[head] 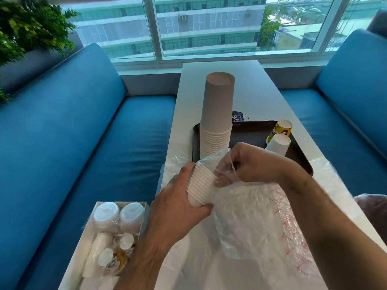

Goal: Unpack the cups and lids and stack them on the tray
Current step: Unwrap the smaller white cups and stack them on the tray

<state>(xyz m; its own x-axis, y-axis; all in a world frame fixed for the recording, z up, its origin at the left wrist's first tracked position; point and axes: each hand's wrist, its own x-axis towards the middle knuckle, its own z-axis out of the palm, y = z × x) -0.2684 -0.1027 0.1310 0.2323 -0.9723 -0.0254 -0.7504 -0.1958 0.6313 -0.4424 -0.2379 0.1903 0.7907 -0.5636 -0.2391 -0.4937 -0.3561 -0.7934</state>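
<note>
My left hand (180,197) grips a short stack of white paper cups (201,185), rims towards me, half inside a clear plastic sleeve (251,218). My right hand (249,164) pinches the sleeve's open end just right of the stack. Behind them lies a dark tray (253,132) on the white table (251,95). On the tray's left side stands a tall upside-down stack of white cups (217,114). At its right edge stand a yellow printed cup stack (280,128) and a small white cup stack (278,144), both upside down.
A white box (109,237) at lower left holds wrapped lids and more cup packs. Loose plastic wrap (293,237) covers the near table. Blue sofas (73,143) flank the table on both sides, with a window behind and a plant (27,28) at far left.
</note>
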